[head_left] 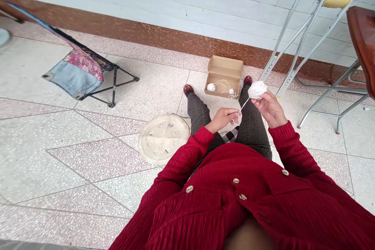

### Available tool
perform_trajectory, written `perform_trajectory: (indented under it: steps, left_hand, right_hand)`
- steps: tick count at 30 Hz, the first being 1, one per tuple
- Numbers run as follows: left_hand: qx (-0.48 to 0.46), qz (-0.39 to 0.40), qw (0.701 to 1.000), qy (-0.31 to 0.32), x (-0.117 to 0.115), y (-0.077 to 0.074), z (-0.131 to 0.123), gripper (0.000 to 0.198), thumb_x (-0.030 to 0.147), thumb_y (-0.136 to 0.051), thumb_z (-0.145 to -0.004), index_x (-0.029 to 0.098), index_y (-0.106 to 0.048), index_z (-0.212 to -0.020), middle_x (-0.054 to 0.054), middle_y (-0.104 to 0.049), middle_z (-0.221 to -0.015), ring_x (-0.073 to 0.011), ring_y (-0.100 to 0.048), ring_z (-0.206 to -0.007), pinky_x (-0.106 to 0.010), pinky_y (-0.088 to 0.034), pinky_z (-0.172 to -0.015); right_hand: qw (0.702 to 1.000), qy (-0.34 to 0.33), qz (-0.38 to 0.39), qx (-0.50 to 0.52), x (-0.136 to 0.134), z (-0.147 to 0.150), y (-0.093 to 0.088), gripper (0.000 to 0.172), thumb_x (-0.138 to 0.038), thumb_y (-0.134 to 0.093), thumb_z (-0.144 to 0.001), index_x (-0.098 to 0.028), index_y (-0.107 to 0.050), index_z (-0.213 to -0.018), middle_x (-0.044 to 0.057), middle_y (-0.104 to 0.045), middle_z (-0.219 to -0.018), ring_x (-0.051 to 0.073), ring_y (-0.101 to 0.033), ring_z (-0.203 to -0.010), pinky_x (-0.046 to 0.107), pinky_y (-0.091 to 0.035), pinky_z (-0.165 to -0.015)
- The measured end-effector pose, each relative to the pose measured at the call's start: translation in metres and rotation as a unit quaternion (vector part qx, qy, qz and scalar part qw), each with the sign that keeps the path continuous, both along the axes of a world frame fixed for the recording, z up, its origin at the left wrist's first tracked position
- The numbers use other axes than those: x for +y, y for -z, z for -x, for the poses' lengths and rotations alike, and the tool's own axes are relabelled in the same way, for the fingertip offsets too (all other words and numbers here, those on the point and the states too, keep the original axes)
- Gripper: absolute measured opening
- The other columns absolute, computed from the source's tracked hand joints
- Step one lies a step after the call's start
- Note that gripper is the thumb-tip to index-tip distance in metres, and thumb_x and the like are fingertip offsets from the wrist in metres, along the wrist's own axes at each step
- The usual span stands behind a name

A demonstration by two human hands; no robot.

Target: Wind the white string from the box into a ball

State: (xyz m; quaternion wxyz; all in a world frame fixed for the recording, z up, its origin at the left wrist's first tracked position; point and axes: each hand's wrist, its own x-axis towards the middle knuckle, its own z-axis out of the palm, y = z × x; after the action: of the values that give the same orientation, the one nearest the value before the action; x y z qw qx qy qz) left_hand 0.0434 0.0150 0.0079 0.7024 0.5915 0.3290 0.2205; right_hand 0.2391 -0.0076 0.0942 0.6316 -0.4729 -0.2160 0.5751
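My right hand (270,108) grips a ball of white yarn (257,90) from below, above my right leg. From the ball a short taut strand (244,104) runs down to my left hand (224,118), whose fingers are pinched on it. Between my feet on the floor stands an open cardboard box (225,65), its lid tipped back toward the wall. Inside lie a white yarn ball (211,87) and a smaller white ball (231,91), with loose loops of yarn around them.
A round cream mat (164,139) lies on the floor left of my legs. Farther left is a folding chair (79,74) with a fabric seat. Metal crutches (304,31) lean on the wall at right, beside a brown chair (361,43) with metal legs.
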Motion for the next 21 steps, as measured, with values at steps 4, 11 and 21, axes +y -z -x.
perform_trajectory:
  steps: [4,11,21]
  left_hand:
    - [0.06,-0.075,0.995,0.019,-0.002,-0.002,0.027,0.039,0.045,-0.057,-0.093,0.014,-0.063,-0.072,-0.001,-0.063,-0.064,-0.0095,-0.054,-0.059,-0.022,-0.046,-0.06]
    - [0.171,-0.23,0.957,0.052,-0.014,-0.025,0.046,0.039,0.033,-0.045,-0.1,0.015,-0.059,-0.068,0.003,-0.056,-0.059,-0.0089,-0.047,-0.057,-0.021,-0.034,-0.062]
    - [0.139,-0.154,0.971,0.118,-0.014,-0.047,0.059,0.043,0.035,-0.046,-0.098,0.015,-0.056,-0.062,0.001,-0.06,-0.059,-0.0096,-0.049,-0.058,-0.021,-0.037,-0.064]
  right_hand:
    - [1.0,0.028,-0.003,-0.001,0.006,-0.009,0.008,0.03,-0.015,-0.074,-0.061,-0.021,-0.063,-0.087,-0.003,-0.071,-0.079,0.01,-0.061,-0.065,0.022,-0.051,-0.057]
    - [0.986,0.056,0.041,-0.154,0.016,-0.007,0.056,0.043,-0.02,-0.076,-0.053,-0.021,-0.061,-0.093,-0.005,-0.067,-0.075,0.009,-0.058,-0.049,0.021,-0.042,-0.044]
    - [0.925,-0.007,0.026,-0.379,0.008,-0.014,0.113,0.051,-0.027,-0.07,-0.06,-0.02,-0.058,-0.109,0.004,-0.061,-0.105,0.011,-0.055,-0.062,0.024,-0.046,-0.051]
